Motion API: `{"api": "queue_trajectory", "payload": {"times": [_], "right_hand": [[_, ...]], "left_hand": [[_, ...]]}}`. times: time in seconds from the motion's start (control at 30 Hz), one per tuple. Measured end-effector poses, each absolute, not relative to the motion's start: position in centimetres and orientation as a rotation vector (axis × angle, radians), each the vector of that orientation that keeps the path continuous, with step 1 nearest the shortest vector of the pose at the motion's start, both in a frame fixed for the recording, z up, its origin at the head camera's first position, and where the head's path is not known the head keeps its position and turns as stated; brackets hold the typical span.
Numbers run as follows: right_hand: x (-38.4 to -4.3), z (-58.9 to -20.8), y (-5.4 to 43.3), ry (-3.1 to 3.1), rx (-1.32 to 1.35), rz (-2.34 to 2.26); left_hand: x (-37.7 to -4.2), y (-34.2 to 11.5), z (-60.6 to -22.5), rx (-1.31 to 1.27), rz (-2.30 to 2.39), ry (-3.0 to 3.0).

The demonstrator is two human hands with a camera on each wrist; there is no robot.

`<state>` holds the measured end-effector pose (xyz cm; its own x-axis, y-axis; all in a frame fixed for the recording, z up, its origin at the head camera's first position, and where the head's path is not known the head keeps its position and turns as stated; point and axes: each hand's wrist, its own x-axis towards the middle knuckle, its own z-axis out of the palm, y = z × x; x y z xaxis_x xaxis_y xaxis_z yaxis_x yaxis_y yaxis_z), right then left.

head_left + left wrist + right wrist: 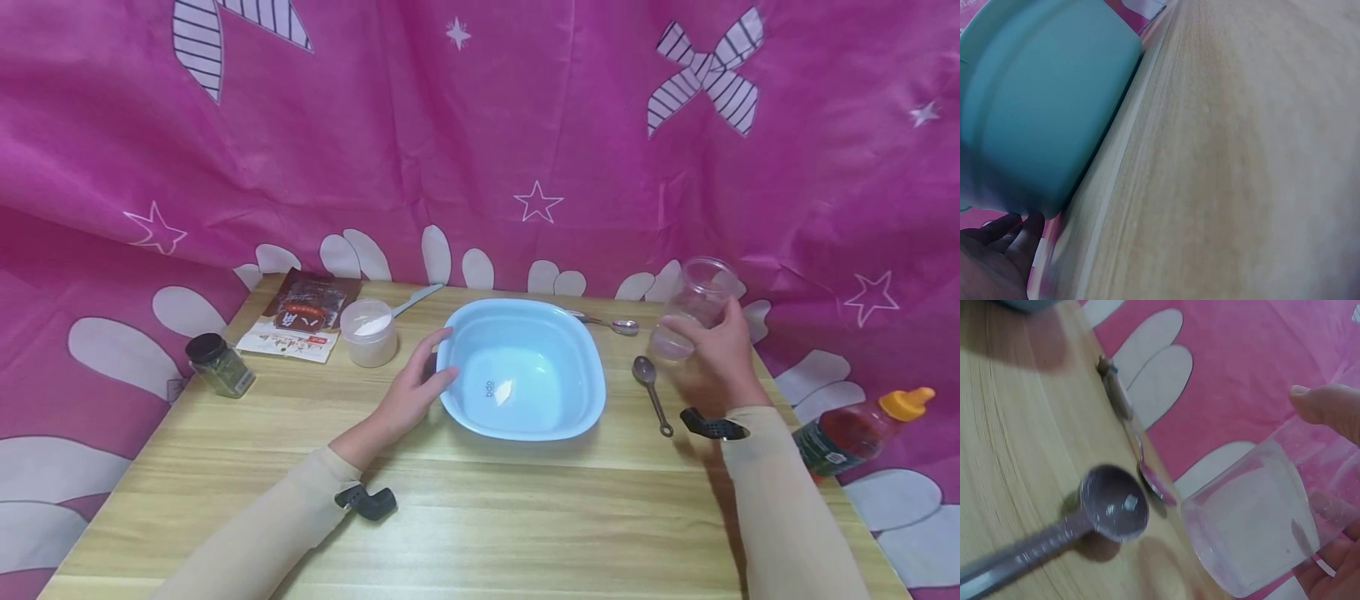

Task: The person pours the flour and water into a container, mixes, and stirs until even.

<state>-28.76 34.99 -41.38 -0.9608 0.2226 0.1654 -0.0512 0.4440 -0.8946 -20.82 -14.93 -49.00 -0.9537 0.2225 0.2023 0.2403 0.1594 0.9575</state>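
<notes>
My left hand point(405, 396) holds the left side of a light blue basin point(521, 429), thumb at the rim. In the left wrist view, the fingers point(1025, 244) touch the basin's outer wall point(1047, 106). At the right, my right hand point(716, 346) grips a clear plastic cup point(678, 333), thumb on one side and fingers on the other. The cup point(1247, 519) is see-through and leans in the head view. A dark measuring spoon point(649, 387) lies between basin and cup. Behind it lies a shiny metal spoon point(624, 327), partly hidden by the basin.
Left of the basin stand a tub of white powder point(371, 337) and a black-lidded jar point(220, 365); a spice packet point(300, 317) lies behind. A pale blue handle point(417, 297) shows beyond the tub. A yellow-capped sauce bottle point(855, 433) is at the right edge. A pink curtain point(465, 150) hangs behind.
</notes>
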Motion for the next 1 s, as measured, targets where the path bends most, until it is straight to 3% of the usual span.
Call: {"api": "queue_trajectory", "payload": {"times": [0.33, 1.0], "right_hand": [[-30.6, -42.0, 35.6, -2.329, -0.235, 1.744], [-32.1, -43.9, 36.1, -2.417, -0.279, 1.526]], "left_hand": [[-20.8, -14.8, -48.9, -0.478, -1.967, -2.376], [-20.7, -14.6, -48.9, -0.451, -1.969, -2.395]]}}
